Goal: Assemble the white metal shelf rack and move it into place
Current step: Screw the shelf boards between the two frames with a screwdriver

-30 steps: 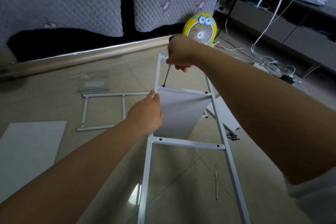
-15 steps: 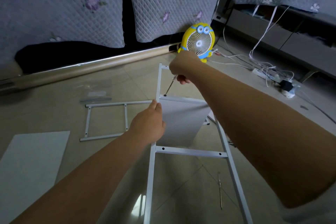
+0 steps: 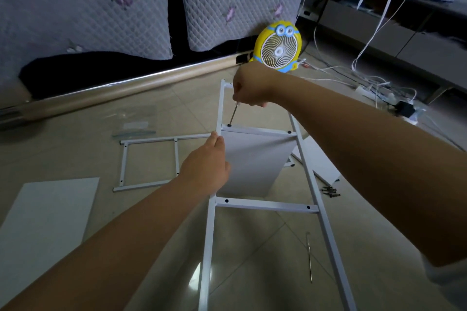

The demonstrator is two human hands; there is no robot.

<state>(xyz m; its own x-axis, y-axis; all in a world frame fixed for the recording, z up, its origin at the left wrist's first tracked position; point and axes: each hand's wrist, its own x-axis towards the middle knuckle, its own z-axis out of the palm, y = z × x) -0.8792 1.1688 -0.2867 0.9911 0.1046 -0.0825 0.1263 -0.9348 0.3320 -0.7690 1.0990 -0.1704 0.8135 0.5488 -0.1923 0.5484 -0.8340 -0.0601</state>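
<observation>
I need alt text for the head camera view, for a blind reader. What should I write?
A right hand holds a screwdriver on a screw where a white shelf panel meets a white metal frame, while the left hand grips that frame. A yellow fan stands on the floor behind.

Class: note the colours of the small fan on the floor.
The fan is yellow with blue trim and a white grille; head view.
</observation>
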